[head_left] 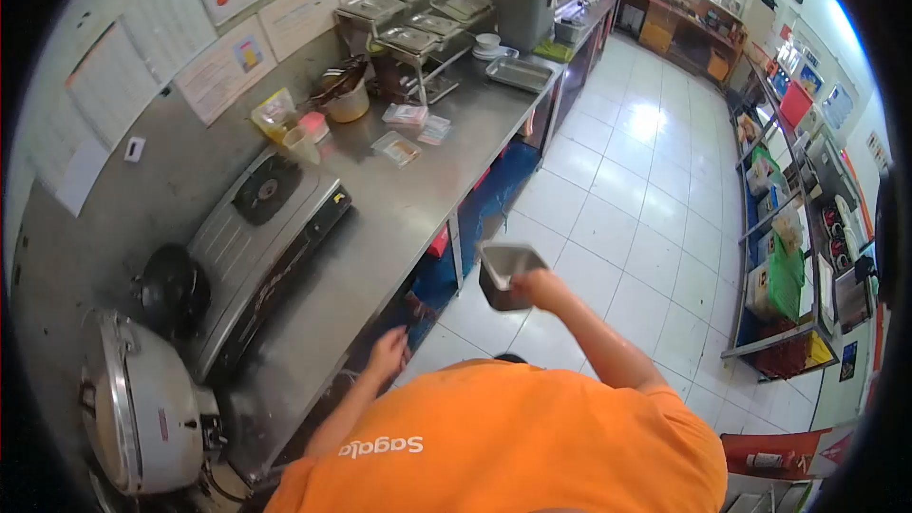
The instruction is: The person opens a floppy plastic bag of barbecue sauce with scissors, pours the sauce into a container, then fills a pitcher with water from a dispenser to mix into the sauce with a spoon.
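Note:
My right hand [538,289] grips the rim of a deep metal food pan [494,271], held over the tiled floor to the right of the counter. The pan is tilted so that part of its inside shows, and its bottom is in shadow. My left hand [388,353] is low beside the counter's front edge, its fingers curled together. Whatever it may hold is too small and blurred to make out. Nearest to it is the steel counter [380,228], with a dark lower shelf beneath.
On the counter are a gas stove [275,237], a large rice cooker [147,408], a tub of utensils [348,103], plastic packets [397,147] and a steel tray [519,73]. A loaded shelf rack [779,275] lines the right side. White floor tiles [617,190] run between.

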The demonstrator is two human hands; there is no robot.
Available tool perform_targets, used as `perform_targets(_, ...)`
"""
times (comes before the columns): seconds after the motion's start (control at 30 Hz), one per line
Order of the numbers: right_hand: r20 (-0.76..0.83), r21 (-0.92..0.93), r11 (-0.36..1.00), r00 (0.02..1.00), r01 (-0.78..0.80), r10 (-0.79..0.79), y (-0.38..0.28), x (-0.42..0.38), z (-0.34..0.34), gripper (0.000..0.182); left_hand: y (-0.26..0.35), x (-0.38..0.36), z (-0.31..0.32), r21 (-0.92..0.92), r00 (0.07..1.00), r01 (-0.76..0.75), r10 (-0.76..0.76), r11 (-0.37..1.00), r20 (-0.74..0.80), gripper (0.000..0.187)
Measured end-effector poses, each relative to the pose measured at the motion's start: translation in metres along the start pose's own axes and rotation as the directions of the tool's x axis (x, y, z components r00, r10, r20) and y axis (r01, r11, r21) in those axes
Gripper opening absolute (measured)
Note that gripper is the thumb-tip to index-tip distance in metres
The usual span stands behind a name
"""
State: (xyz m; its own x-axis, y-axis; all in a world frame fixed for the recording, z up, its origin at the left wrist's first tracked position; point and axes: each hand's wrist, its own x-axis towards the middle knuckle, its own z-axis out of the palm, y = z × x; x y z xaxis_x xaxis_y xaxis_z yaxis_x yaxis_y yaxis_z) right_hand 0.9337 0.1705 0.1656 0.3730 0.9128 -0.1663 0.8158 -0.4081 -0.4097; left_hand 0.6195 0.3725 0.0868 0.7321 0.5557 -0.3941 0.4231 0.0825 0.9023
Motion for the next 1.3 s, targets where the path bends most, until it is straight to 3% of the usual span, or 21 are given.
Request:
perform_targets(0.1, -0.129, -0.020, 0.999, 0.990, 0.051, -0.053, 0.032, 0.068, -0.056, 0.018, 0.118, 0.110, 0.014, 0.141, 0.922, -0.382, 0.388, 0.913, -0.010, 0.030)
perform_targets(0.17, -0.252, -0.148, 0.980, 0.954, 0.131, -0.165, 0.056, 0.120, -0.083, 0.023, 0.193, 0.164, 0.026, 0.249, 0.894, -0.426, 0.447, 0.870, -0.028, 0.035)
perform_targets(0.27, -0.331, -0.151, 0.956, 0.899, 0.251, -0.288, 0.107, 0.214, -0.112, 0.027, 0.256, 0.255, 0.047, 0.086, 0.936, -0.348, 0.351, 0.933, -0.010, 0.045)
perform_targets(0.33, -0.300, -0.239, 0.934, 0.895, 0.264, -0.330, 0.141, 0.278, -0.121, 0.029, 0.292, 0.309, 0.057, -0.186, 0.978, -0.144, 0.169, 0.972, 0.125, 0.056)
perform_targets(0.43, -0.243, -0.365, 0.882, 0.884, 0.299, -0.400, 0.184, 0.363, -0.141, 0.033, 0.324, 0.394, 0.069, -0.310, 0.985, 0.041, 0.013, 0.950, 0.171, 0.063)
perform_targets(0.57, -0.133, -0.261, 0.898, 0.908, 0.354, -0.397, 0.223, 0.440, -0.168, 0.029, 0.357, 0.477, 0.080, -0.417, 0.989, 0.120, -0.070, 0.901, 0.133, 0.063)
perform_targets(0.63, -0.124, -0.062, 0.876, 0.867, 0.479, -0.483, 0.237, 0.470, -0.189, 0.024, 0.365, 0.516, 0.085, -0.521, 0.987, 0.137, -0.073, 0.843, 0.141, 0.053)
perform_targets(0.67, -0.101, 0.196, 0.836, 0.858, 0.513, -0.503, 0.245, 0.484, -0.207, 0.030, 0.364, 0.535, 0.085, -0.553, 0.987, 0.140, -0.073, 0.822, 0.141, 0.042)
perform_targets(0.7, -0.097, 0.201, 0.837, 0.861, 0.509, -0.499, 0.253, 0.496, -0.229, 0.030, 0.368, 0.550, 0.087, -0.553, 0.986, 0.147, -0.079, 0.820, 0.144, 0.042)
perform_targets(0.77, -0.288, 0.243, 0.856, 0.877, 0.456, -0.385, 0.282, 0.523, -0.264, 0.034, 0.375, 0.577, 0.089, -0.622, 0.989, 0.149, -0.101, 0.769, 0.112, 0.037)
perform_targets(0.8, -0.364, 0.430, 0.838, 0.914, 0.337, -0.180, 0.308, 0.544, -0.273, 0.029, 0.381, 0.584, 0.088, -0.619, 0.985, 0.169, -0.107, 0.767, 0.136, 0.045)
perform_targets(0.83, -0.473, 0.422, 0.864, 0.880, 0.275, -0.049, 0.337, 0.565, -0.288, 0.030, 0.391, 0.587, 0.091, -0.619, 0.983, 0.178, -0.118, 0.765, 0.138, 0.045)
perform_targets(0.87, -0.471, 0.517, 0.852, 0.858, 0.079, 0.206, 0.368, 0.589, -0.298, 0.028, 0.403, 0.588, 0.092, -0.653, 0.991, 0.131, -0.076, 0.746, 0.113, 0.049)
perform_targets(0.93, -0.462, 0.484, 0.858, 0.782, -0.173, 0.418, 0.458, 0.645, -0.310, 0.037, 0.426, 0.588, 0.093, -0.704, 0.998, 0.060, -0.050, 0.708, 0.034, 0.056)
perform_targets(1.0, -0.604, 0.182, 0.937, 0.719, -0.296, 0.345, 0.547, 0.691, -0.309, 0.040, 0.428, 0.589, 0.087, -0.665, 0.999, 0.005, -0.036, 0.747, -0.033, 0.052)
perform_targets(1.07, -0.492, -0.236, 0.823, 0.794, -0.517, 0.358, 0.638, 0.739, -0.313, 0.054, 0.417, 0.589, 0.071, -0.632, 0.990, -0.055, -0.041, 0.773, -0.136, 0.048)
perform_targets(1.13, -0.465, -0.280, 0.830, 0.824, -0.483, 0.323, 0.689, 0.759, -0.324, 0.055, 0.389, 0.572, 0.052, -0.616, 0.980, -0.153, 0.040, 0.773, -0.193, 0.040)
perform_targets(1.17, -0.474, -0.327, 0.874, 0.863, -0.360, 0.178, 0.698, 0.762, -0.328, 0.053, 0.380, 0.561, 0.042, -0.626, 0.958, -0.184, -0.004, 0.757, -0.287, 0.040)
perform_targets(1.2, -0.313, -0.472, 0.814, 0.928, -0.338, 0.203, 0.688, 0.766, -0.332, 0.049, 0.371, 0.550, 0.028, -0.646, 0.954, -0.115, -0.097, 0.755, -0.283, 0.039)
perform_targets(1.23, -0.353, -0.146, 0.898, 0.870, -0.415, 0.345, 0.697, 0.773, -0.321, 0.036, 0.360, 0.535, 0.019, -0.677, 0.941, -0.051, -0.191, 0.735, -0.278, 0.039)
perform_targets(1.3, -0.366, -0.507, 0.734, 0.884, -0.451, 0.290, 0.698, 0.776, -0.321, 0.032, 0.338, 0.508, 0.011, -0.603, 0.805, -0.067, -0.314, 0.795, -0.503, 0.037)
